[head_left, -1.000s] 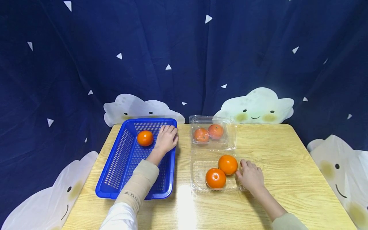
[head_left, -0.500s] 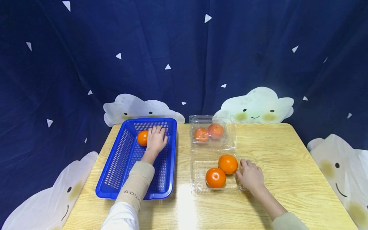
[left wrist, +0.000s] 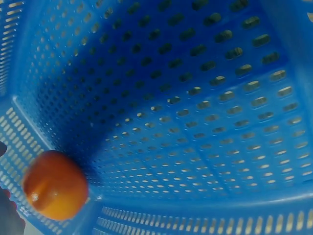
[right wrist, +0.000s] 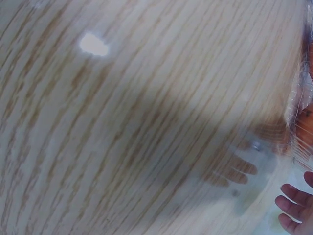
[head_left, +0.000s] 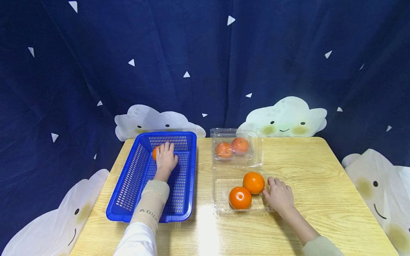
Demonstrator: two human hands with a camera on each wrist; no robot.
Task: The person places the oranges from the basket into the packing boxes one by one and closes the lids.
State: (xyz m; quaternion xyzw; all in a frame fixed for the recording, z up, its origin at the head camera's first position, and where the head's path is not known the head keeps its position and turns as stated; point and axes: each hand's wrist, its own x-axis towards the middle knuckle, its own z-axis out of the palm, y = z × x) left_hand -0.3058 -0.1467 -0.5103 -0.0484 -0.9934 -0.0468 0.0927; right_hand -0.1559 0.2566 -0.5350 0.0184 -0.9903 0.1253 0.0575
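Note:
My left hand (head_left: 166, 160) reaches into the blue plastic basket (head_left: 193, 174), over a smooth round orange fruit (left wrist: 56, 186) near its far end. In the head view the hand hides most of that fruit. Fingertips (left wrist: 11, 218) show at the left edge of the left wrist view, a little apart from it. My right hand (head_left: 279, 195) lies at the right side of a clear plastic tray (head_left: 221, 202), with loosely bent fingers. Two orange fruits sit there, one in front (head_left: 240, 198) and one behind (head_left: 254, 182). Whether my right hand touches the tray is unclear.
Behind the tray, two redder fruits (head_left: 224, 150) show through a clear plastic lid or box (head_left: 254, 161). Everything stands on a wood-grain table (head_left: 323, 199). A dark blue curtain (head_left: 205, 46) with cloud pictures hangs behind it.
My left hand has left the basket's right rim and moved left, over the fruit inside, which it now largely covers. My right hand and the tray fruits have stayed in place.

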